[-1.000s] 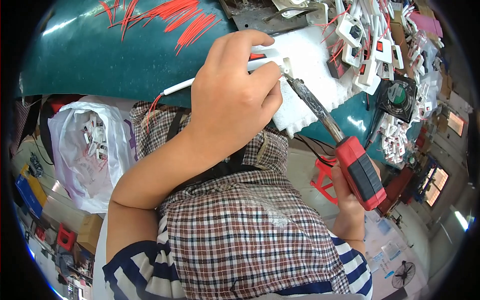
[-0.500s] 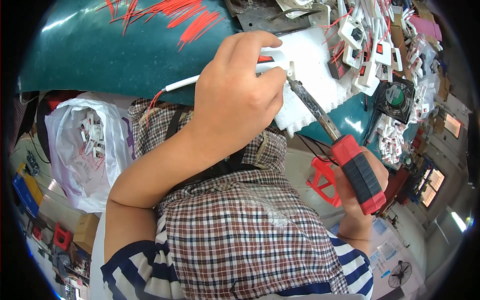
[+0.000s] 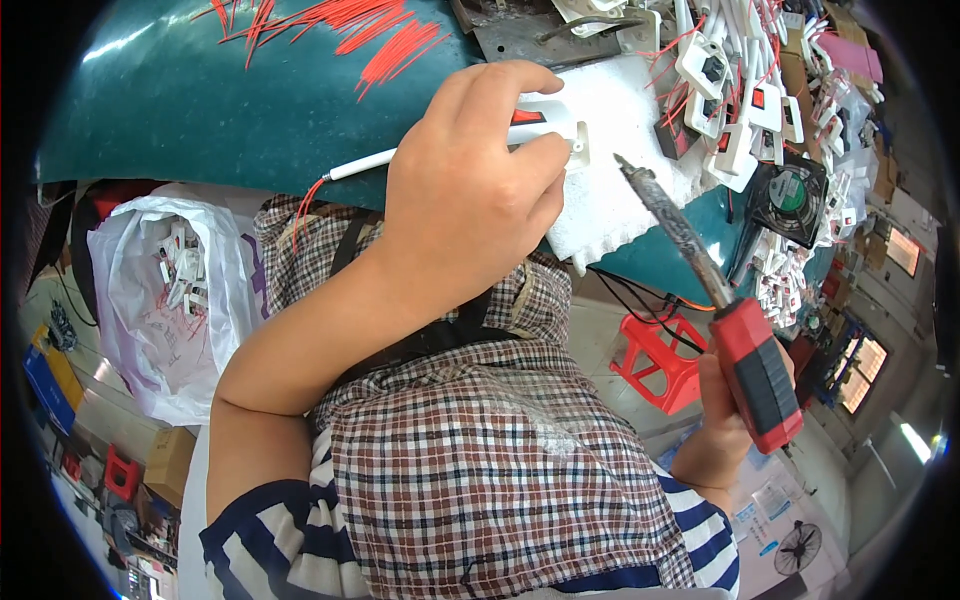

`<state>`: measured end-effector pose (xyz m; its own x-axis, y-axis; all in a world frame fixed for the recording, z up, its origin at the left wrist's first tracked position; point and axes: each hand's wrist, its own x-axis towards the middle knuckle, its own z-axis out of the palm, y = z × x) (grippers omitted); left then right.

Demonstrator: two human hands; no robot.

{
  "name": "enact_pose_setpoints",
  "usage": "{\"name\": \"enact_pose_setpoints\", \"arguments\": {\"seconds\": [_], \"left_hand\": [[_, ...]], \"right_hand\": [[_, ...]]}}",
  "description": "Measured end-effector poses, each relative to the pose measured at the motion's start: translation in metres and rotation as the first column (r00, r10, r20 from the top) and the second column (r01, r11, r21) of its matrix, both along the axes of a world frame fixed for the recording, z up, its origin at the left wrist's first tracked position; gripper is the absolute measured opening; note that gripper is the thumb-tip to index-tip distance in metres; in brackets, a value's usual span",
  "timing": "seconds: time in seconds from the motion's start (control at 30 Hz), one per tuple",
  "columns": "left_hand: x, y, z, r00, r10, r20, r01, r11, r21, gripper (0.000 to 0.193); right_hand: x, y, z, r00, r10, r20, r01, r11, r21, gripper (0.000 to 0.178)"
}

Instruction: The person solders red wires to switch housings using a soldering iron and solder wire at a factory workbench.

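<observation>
My left hand [image 3: 475, 165] is closed on a white plastic switch housing [image 3: 560, 118] with a red rocker, partly hidden under the fingers. From its left end runs a white sleeve [image 3: 362, 165], with thin red wires [image 3: 308, 200] hanging out of the tip. The housing lies against a white foam pad [image 3: 620, 110] on the bench. In my right hand [image 3: 722, 400] is a soldering iron [image 3: 755, 370] with a red and black handle. Its dark tip points up and left, apart from the housing, over the right side of the pad.
Loose red wires [image 3: 370, 35] lie at the back of the green bench [image 3: 200, 110]. White switch parts [image 3: 735, 150] pile up at the right beside a small black fan [image 3: 790, 198]. A white bag [image 3: 130, 300] with more parts sits at left; a red stool [image 3: 660, 365] stands below.
The soldering iron has moved right and down, and its tip has come away from the housing's right end. My left hand and the housing have hardly shifted.
</observation>
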<state>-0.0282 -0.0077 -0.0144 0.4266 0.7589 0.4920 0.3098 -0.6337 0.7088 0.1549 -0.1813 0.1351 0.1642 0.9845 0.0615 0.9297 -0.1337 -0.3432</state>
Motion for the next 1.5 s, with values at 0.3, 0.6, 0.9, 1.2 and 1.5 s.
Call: {"name": "enact_pose_setpoints", "arguments": {"seconds": [0.3,0.6,0.9,1.2,1.5], "left_hand": [[-0.004,0.001,0.002,0.999,-0.041,-0.030,0.040,0.999,-0.011,0.020],[-0.002,0.014,0.004,0.982,-0.160,-0.095,0.159,0.987,-0.026,0.062],[-0.068,0.067,0.053,0.932,-0.054,0.360,0.287,0.718,-0.634,0.046],[-0.251,0.060,0.059,0.666,-0.036,-0.745,-0.294,0.905,-0.307,0.044],[-0.233,0.047,0.034,0.683,0.112,-0.722,-0.349,0.918,-0.187,0.038]], "right_hand": [[0.006,0.022,-0.037,0.791,-0.191,-0.581,0.414,0.866,0.279,0.013],[0.031,0.103,-0.107,0.963,-0.083,-0.255,0.233,0.733,0.639,0.057],[0.066,0.091,-0.104,0.870,-0.329,-0.366,0.492,0.622,0.610,0.063],[0.053,0.089,-0.110,0.856,-0.436,-0.278,0.517,0.718,0.466,0.066],[0.045,0.090,-0.133,0.848,-0.304,-0.433,0.522,0.612,0.594,0.057]]}}
